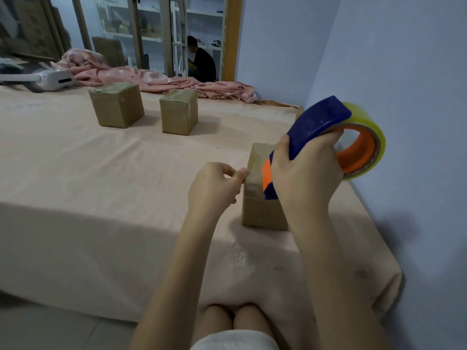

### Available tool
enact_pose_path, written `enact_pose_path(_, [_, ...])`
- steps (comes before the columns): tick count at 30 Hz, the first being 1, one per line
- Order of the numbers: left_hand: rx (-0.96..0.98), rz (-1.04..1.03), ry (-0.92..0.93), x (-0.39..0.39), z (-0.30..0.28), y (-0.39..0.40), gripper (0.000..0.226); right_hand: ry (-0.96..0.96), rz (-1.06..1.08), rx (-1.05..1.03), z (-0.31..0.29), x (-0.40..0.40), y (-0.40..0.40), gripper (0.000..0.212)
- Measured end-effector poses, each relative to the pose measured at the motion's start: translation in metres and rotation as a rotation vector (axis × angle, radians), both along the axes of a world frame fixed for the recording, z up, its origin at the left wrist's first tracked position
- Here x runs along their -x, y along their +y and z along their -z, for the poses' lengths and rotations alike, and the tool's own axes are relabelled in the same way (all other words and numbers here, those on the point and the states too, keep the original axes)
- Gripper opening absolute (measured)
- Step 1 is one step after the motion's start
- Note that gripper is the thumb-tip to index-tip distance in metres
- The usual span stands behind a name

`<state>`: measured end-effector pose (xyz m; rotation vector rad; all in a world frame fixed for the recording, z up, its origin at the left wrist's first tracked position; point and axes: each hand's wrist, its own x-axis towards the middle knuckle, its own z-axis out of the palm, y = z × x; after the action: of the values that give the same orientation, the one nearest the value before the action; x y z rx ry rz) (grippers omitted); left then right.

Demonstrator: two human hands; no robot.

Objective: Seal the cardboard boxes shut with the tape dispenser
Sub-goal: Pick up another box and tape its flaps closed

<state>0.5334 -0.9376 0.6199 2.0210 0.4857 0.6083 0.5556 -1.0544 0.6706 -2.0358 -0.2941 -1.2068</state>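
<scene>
A wide bed covered in a pale peach sheet (106, 188) fills most of the view, pushed against a light blue wall (394, 72) on the right; a crumpled pink blanket (151, 80) lies along its far edge, with a white handheld appliance (54, 80) beside it at far left; behind, a doorway shows white shelving (151, 24) and a seated person in dark clothes (202, 61); two small brown cardboard boxes with glossy tape over their tops stand apart on the far half of the bed, one to the left (116, 108) and one nearer the middle (179, 112); a third brown cardboard box (260, 205) stands upright near the right edge, close to the person; over its top the right hand (305, 170) grips a blue and orange tape dispenser (316, 127) carrying a roll of clear yellowish tape (374, 127), its fingers curled round the blue handle, the dispenser's lower end against the box's top right; the left hand (214, 188) pinches something thin at the box's upper left edge between thumb and fingers (241, 174), though what it is cannot be made out.
</scene>
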Motion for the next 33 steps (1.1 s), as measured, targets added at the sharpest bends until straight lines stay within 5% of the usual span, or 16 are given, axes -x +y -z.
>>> enact_pose_path(2, [0.013,-0.008,0.019,0.001,0.002,-0.003,0.027,0.148,-0.092,0.043,0.002,-0.007,-0.001,0.051])
enact_pose_path(8, [0.108,0.001,0.054,0.0,0.008,-0.012,0.029,0.163,-0.048,0.106,-0.003,-0.007,0.0,0.052])
enact_pose_path(15, [0.49,0.077,0.151,0.003,0.025,-0.024,0.039,0.204,-0.069,0.088,-0.005,-0.008,-0.002,0.054])
enact_pose_path(18, [0.439,-0.054,-0.046,0.004,0.04,-0.033,0.015,0.195,-0.079,0.086,-0.005,-0.006,-0.002,0.053])
enact_pose_path(21, [0.413,-0.048,-0.368,0.015,0.046,-0.053,0.035,0.196,-0.093,0.08,-0.006,-0.006,-0.002,0.053])
enact_pose_path(27, [0.481,0.159,-0.309,0.026,0.061,-0.081,0.055,0.203,-0.102,0.063,-0.004,-0.009,-0.005,0.055])
enact_pose_path(29, [0.354,0.085,-0.292,0.033,0.061,-0.075,0.062,0.209,-0.105,0.063,-0.003,-0.011,-0.007,0.054])
enact_pose_path(33, [-0.532,-0.062,-0.364,0.029,0.035,-0.063,0.066,0.215,-0.097,0.07,-0.004,-0.014,-0.008,0.053])
